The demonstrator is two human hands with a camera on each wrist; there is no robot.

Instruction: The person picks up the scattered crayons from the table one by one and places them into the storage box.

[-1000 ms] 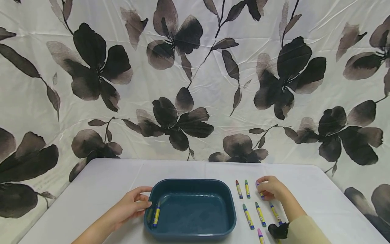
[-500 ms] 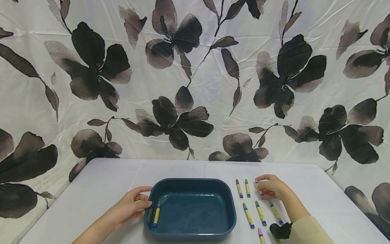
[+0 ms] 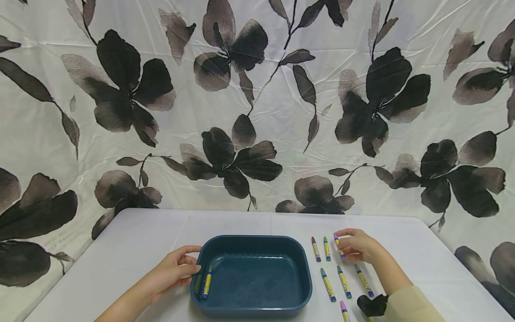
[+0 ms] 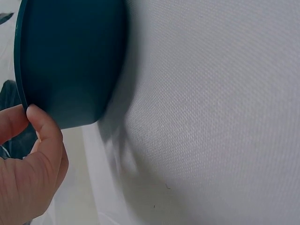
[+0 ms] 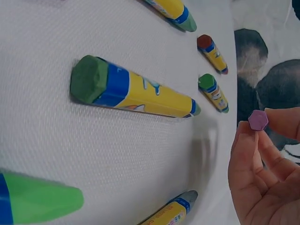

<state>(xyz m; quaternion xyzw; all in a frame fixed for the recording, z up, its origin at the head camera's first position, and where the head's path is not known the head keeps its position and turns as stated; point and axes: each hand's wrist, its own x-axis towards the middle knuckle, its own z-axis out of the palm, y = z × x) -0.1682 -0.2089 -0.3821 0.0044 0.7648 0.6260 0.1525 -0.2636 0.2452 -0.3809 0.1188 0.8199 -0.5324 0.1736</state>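
Note:
My left hand (image 3: 177, 270) grips the left rim of a dark teal rectangular tub (image 3: 257, 308); in the left wrist view the thumb and a finger pinch its rim. Inside the tub, along the left wall, lies one crayon (image 3: 207, 284) in a yellow and blue wrapper. To the right of the tub, my right hand (image 3: 360, 247) holds a purple crayon (image 5: 258, 120) between thumb and fingertips, with its flat end showing in the right wrist view. Just left of that hand are a red crayon (image 3: 315, 249) and a green crayon (image 3: 327, 249).
Nearer on the white table (image 3: 161, 228) are several more crayons, among them a dark green one (image 5: 89, 80), a grey-tipped one (image 5: 180, 206) and a pink one (image 3: 344, 311). A black object (image 3: 372, 305) sits at the right sleeve. A floral cloth (image 3: 306, 134) hangs behind the table.
The right hand has shifted slightly left and away from me, carrying the purple crayon toward the green one. The left hand and the tub stay in place.

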